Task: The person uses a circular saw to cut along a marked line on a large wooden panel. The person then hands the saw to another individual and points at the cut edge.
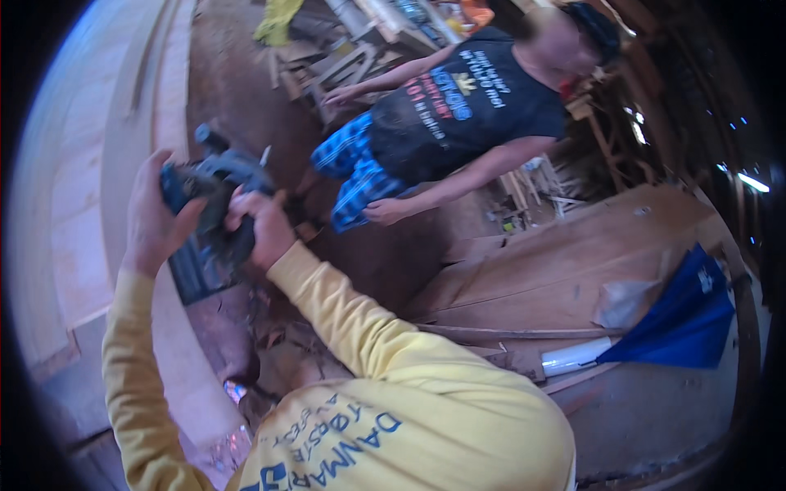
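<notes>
Both of my hands are on a dark blue-and-black circular saw (217, 176), held at the edge of pale wooden boards. My left hand (155, 214) grips the saw's left side, its thumb toward me and the other fingers partly hidden behind the body. My right hand (266, 225) is closed around the rear handle on the other side. A dark flat base plate (195, 274) shows below my hands, beside the board edge. The blade cannot be made out, and the tool is somewhat blurred.
Long pale boards (74, 204) run along the left. A co-worker (458, 114) in a dark shirt and blue checked shorts stands ahead, arms lowered. Scrap wood (344, 69) lies behind. At right, a brown wooden panel (557, 254) bears a blue cloth (684, 315) and white roll (573, 358).
</notes>
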Motion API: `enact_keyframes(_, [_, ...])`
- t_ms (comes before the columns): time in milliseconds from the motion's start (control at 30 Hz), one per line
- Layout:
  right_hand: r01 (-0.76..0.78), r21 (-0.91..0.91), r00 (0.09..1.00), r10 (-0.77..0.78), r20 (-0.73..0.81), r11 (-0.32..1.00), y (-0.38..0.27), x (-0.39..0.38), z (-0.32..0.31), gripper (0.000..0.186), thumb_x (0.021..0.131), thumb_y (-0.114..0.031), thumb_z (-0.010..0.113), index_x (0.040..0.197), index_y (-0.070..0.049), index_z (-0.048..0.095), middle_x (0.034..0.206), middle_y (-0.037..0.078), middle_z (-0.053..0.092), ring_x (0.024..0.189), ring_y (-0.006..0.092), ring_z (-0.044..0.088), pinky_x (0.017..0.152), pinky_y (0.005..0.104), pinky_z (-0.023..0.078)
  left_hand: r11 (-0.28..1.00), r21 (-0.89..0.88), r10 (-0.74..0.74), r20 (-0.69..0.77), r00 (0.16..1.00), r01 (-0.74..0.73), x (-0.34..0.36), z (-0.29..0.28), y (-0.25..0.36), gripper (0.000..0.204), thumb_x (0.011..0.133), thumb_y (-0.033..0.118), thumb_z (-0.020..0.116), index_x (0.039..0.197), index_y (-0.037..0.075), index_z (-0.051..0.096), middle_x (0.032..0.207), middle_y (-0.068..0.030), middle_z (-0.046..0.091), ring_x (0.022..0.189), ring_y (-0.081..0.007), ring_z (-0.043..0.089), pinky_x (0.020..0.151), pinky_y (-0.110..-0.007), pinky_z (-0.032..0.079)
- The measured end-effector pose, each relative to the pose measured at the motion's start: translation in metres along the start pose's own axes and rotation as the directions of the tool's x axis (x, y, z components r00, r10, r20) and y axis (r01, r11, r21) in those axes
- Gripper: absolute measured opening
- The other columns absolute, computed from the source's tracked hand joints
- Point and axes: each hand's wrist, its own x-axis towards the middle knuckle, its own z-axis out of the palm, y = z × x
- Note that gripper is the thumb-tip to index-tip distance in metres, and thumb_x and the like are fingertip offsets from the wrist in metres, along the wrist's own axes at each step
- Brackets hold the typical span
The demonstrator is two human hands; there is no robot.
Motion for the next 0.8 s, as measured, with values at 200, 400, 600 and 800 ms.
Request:
enact_keyframes(200, [-0.050, 0.099, 0.996, 0.058, -0.074, 0.994, 0.010, 0.002, 0.007, 0.004, 0.084, -0.006, 0.060, 0.087, -0.006, 0.059, 0.072, 0.002, 0.055, 0.061, 0.0147, 0.056, 0.061, 0.0289, 0.048, 1.000, 0.020, 0.011, -0.001, 1.000, -0.011, -0.006, -0.002, -0.012, 0.078, 0.070, 0.007, 0.081, 0.140, -0.001, 0.047, 0.126, -0.0233, 0.060, 0.118, -0.0409, 0.061, 0.102, -0.044, 0.049])
enact_keyframes(400, [-0.048, 0.114, 0.998, 0.051, -0.025, 0.992, 0.011, 0.004, 0.005, 0.010, 0.084, -0.004, 0.060, 0.093, -0.006, 0.059, 0.074, 0.003, 0.057, 0.061, 0.0156, 0.058, 0.060, 0.0290, 0.049, 0.999, 0.037, 0.003, -0.017, 1.000, -0.002, -0.006, 0.000, -0.013, 0.077, 0.071, 0.007, 0.081, 0.140, 0.000, 0.048, 0.124, -0.0231, 0.061, 0.117, -0.0402, 0.062, 0.101, -0.044, 0.049])
enact_keyframes(600, [0.827, -0.532, 0.519, -0.610, 0.599, 0.181, 0.010, 0.012, -0.012, 0.008, 0.075, -0.006, 0.067, 0.072, -0.009, 0.060, 0.078, 0.010, 0.064, 0.082, 0.0229, 0.065, 0.081, 0.0323, 0.052, 0.999, 0.033, -0.007, -0.006, 1.000, 0.007, -0.004, 0.004, -0.021, 0.074, 0.075, 0.024, 0.083, 0.136, -0.002, 0.051, 0.121, -0.0237, 0.062, 0.116, -0.0411, 0.061, 0.100, -0.045, 0.049])
enact_keyframes(800, [-0.001, 0.118, 0.992, -0.014, 0.127, 0.993, 0.020, 0.026, -0.010, 0.013, 0.079, 0.005, 0.059, 0.090, -0.001, 0.054, 0.079, 0.005, 0.053, 0.067, 0.0154, 0.054, 0.063, 0.0301, 0.052, 0.990, 0.127, 0.074, -0.045, 0.996, -0.067, -0.010, -0.004, -0.022, 0.070, 0.070, 0.030, 0.086, 0.126, 0.002, 0.055, 0.116, -0.0249, 0.063, 0.112, -0.0441, 0.061, 0.095, -0.047, 0.051])
